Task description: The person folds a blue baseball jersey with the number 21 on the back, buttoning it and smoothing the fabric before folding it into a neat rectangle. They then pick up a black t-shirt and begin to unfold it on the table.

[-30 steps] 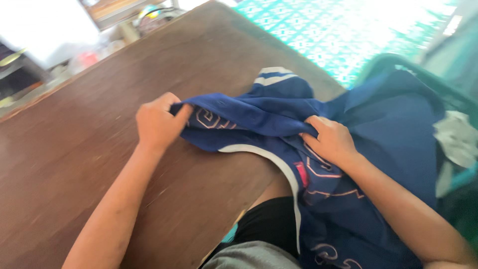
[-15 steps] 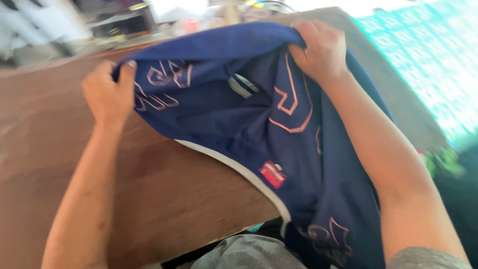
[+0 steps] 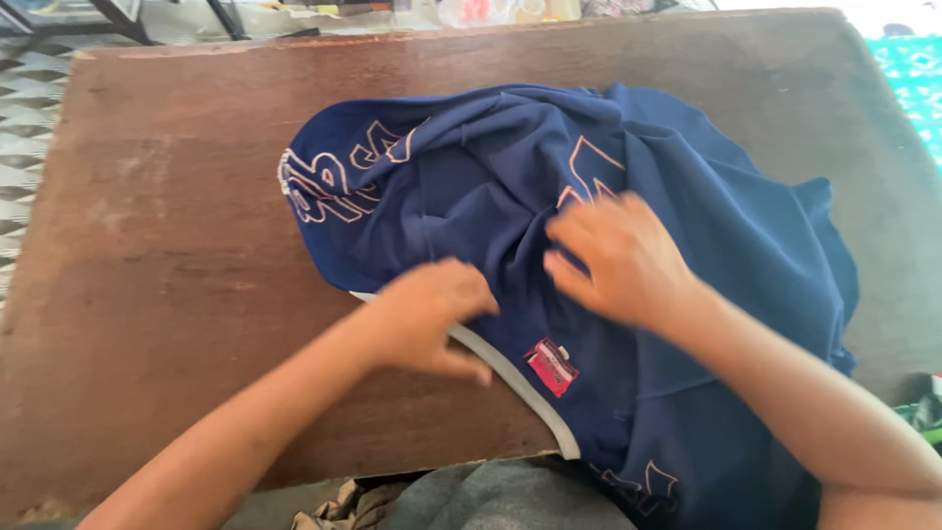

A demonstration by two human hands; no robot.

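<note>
Navy garment (image 3: 471, 186) spread crumpled on a brown wooden table (image 3: 157, 255).
Left hand (image 3: 432, 316) curls its fingers at the white-trimmed hem (image 3: 510, 378), just beside a small red rectangular label (image 3: 551, 366); whether it pinches cloth is unclear. Right hand (image 3: 618, 257) rests on the fabric, fingers spread open. Pale outlined lettering (image 3: 324, 186) runs along the left fold.

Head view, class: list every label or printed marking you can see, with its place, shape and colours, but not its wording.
Tag: small red rectangle sewn on the blue garment near its white hem.
Lettering: large pale outlined shapes at the garment's left end.
</note>
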